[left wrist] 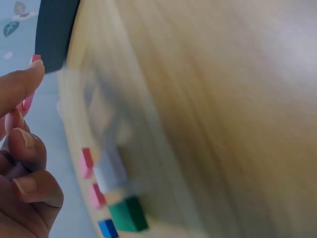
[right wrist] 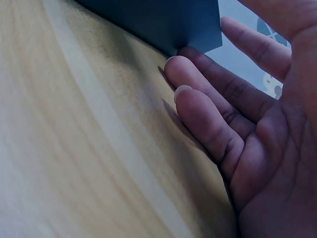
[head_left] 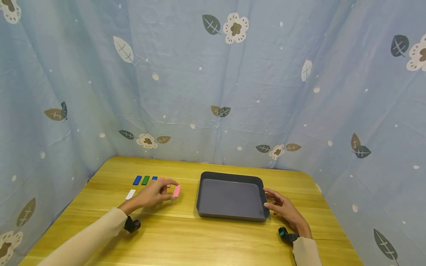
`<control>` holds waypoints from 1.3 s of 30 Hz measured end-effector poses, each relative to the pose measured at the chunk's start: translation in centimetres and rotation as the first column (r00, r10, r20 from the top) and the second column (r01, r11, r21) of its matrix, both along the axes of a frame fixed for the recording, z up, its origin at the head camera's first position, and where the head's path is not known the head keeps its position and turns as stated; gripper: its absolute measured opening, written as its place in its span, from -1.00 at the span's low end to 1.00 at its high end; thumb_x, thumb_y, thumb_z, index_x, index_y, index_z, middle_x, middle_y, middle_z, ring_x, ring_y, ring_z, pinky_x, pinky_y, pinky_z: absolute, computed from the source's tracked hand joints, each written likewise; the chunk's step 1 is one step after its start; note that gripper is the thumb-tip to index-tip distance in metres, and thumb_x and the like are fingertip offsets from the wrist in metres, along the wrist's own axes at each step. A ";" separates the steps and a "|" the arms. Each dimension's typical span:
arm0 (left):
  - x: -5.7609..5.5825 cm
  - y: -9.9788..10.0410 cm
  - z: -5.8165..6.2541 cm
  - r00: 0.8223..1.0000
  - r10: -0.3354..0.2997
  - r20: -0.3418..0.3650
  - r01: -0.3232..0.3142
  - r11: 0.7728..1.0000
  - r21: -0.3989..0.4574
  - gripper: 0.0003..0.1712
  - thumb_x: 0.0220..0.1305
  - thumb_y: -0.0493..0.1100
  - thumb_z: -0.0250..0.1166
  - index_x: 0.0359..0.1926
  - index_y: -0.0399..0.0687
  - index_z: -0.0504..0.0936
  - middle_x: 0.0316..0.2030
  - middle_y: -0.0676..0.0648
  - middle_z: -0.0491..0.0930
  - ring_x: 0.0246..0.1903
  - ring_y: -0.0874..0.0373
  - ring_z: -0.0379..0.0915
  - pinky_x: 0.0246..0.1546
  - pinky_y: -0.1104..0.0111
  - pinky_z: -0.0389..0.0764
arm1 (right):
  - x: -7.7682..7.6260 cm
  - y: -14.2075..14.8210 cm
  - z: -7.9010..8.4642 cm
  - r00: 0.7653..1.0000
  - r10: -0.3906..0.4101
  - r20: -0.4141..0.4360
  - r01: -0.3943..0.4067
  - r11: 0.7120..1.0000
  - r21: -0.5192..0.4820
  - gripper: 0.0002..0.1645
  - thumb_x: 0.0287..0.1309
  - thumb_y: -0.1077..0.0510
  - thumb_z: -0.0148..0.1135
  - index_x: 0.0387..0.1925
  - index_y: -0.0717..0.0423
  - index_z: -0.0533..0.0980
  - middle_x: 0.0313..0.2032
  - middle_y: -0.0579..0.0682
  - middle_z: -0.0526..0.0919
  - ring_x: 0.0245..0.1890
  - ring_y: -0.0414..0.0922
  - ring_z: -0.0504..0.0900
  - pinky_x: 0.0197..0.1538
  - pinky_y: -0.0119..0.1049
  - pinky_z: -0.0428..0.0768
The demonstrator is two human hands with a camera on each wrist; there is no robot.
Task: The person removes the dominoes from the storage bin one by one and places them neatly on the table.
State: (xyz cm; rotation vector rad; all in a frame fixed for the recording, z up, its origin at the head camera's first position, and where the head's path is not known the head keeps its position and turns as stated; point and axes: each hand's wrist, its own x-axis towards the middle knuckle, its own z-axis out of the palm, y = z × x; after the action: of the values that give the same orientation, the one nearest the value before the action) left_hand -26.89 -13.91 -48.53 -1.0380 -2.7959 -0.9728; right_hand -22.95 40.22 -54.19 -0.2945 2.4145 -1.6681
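Observation:
In the head view my left hand [head_left: 154,193] pinches a pink block [head_left: 177,191] between thumb and fingertip, to the left of a dark grey tray [head_left: 233,218]. The left wrist view shows an edge of that pink block [left wrist: 35,58] at the fingertip; the other fingers curl loosely. My right hand [head_left: 283,207] is at the tray's right side, fingers relaxed and touching its wall. Seen from the right wrist, fingertips meet the tray wall [right wrist: 163,25] low down near the tabletop. The tray's inside holds nothing visible.
Behind and beside the left hand lie a blue block [head_left: 137,180], a green block [head_left: 145,180], another blue block [head_left: 154,178], two pink ones [head_left: 169,181] partly hidden, and a white block [head_left: 130,194]. A patterned curtain [head_left: 179,92] surrounds the yellow wooden table [head_left: 173,240].

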 end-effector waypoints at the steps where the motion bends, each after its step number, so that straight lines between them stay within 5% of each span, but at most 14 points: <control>1: 0.1 -0.3 -0.1 1.000 0.007 0.014 -0.007 1.000 -0.001 -0.48 0.17 -0.06 0.38 0.16 -0.02 0.53 -0.65 0.12 0.36 -0.67 0.33 0.17 -0.55 0.43 0.31 | 0.0 0.0 0.0 1.000 -0.001 0.000 0.001 1.000 0.001 -0.27 0.24 0.00 0.23 0.40 -0.26 0.20 0.30 0.06 0.30 -0.09 0.09 0.50 -0.29 -0.11 0.54; 21: 0.8 -2.6 -1.4 0.986 0.137 0.092 -0.130 0.989 -0.075 -0.45 0.15 -0.05 0.40 0.17 -0.04 0.55 -0.69 0.09 0.35 -0.71 0.31 0.13 -0.66 0.47 0.17 | 0.2 0.1 0.1 1.000 0.011 -0.026 -0.011 1.000 0.013 -0.26 0.25 0.02 0.23 0.41 -0.22 0.19 0.31 0.08 0.29 -0.08 0.05 0.50 -0.27 -0.13 0.53; 39: 0.4 -3.0 -2.0 0.988 0.124 0.089 -0.113 0.985 -0.127 -0.46 0.12 -0.06 0.42 0.14 -0.06 0.57 -0.64 0.11 0.36 -0.67 0.30 0.16 -0.63 0.45 0.18 | 0.3 0.0 0.0 1.000 -0.013 -0.011 0.013 1.000 0.008 -0.28 0.25 0.01 0.23 0.39 -0.27 0.21 0.30 0.06 0.31 -0.06 0.08 0.50 -0.27 -0.11 0.54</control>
State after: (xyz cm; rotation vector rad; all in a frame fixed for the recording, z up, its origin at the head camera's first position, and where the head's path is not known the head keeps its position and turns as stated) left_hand -26.52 -16.86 -50.52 -0.8442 -2.9896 -0.8724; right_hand -22.67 40.25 -54.19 -0.2881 2.4360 -1.6660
